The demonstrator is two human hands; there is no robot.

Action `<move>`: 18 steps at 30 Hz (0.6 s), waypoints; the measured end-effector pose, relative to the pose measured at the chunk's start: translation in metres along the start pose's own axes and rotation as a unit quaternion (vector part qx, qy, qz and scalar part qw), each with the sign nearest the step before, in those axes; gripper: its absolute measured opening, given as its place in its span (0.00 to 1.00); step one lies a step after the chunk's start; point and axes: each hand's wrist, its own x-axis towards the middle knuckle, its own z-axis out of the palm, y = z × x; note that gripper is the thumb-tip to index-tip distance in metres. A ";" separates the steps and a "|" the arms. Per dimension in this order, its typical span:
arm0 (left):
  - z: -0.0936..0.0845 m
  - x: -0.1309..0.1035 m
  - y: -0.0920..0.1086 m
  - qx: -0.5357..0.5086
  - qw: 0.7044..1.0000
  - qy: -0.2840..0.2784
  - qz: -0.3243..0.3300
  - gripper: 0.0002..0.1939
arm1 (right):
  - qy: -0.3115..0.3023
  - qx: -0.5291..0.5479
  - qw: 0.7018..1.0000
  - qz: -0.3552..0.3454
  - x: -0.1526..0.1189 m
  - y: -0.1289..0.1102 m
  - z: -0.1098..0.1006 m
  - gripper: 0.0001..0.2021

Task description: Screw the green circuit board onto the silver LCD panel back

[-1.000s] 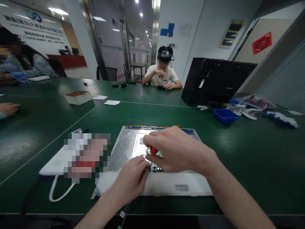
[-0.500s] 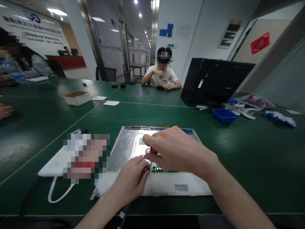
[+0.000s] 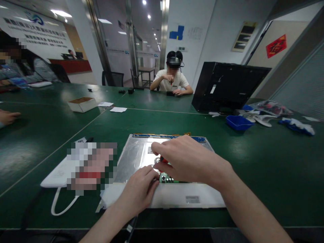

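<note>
Right hand [image 3: 188, 160] is curled over the middle of the metal panel [image 3: 138, 153], fingers bunched tight around a small red-handled tool [image 3: 163, 159] pointing down. Only a sliver of red shows between the fingertips. Left hand [image 3: 139, 190] sits just beside it, loosely closed, its fingertips pressing at the edge of a little green circuit board [image 3: 167, 178] that lies on the panel's near half; whether it grips anything, I cannot tell. The panel lies flat on the green table [image 3: 265, 162], right in front of the person, a white strip [image 3: 177, 199] running along its near edge.

Containers now: a blue tray [image 3: 238, 122] far right, contents not visible, and an open cardboard box [image 3: 82, 103] far left.

A red sign [image 3: 276, 45] hangs on the wall, its character too small to read. The wall banner [image 3: 40, 32] at left carries writing that is unreadable from here.
</note>
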 end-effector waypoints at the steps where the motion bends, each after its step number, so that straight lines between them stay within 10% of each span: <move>1: 0.001 0.000 -0.001 0.003 1.000 0.004 0.000 0.07 | 0.001 0.002 1.000 -0.002 0.000 0.000 0.000 0.06; 18: 0.006 0.002 -0.007 0.012 1.000 0.013 0.019 0.08 | -0.007 -0.002 1.000 0.000 0.000 0.000 0.001 0.05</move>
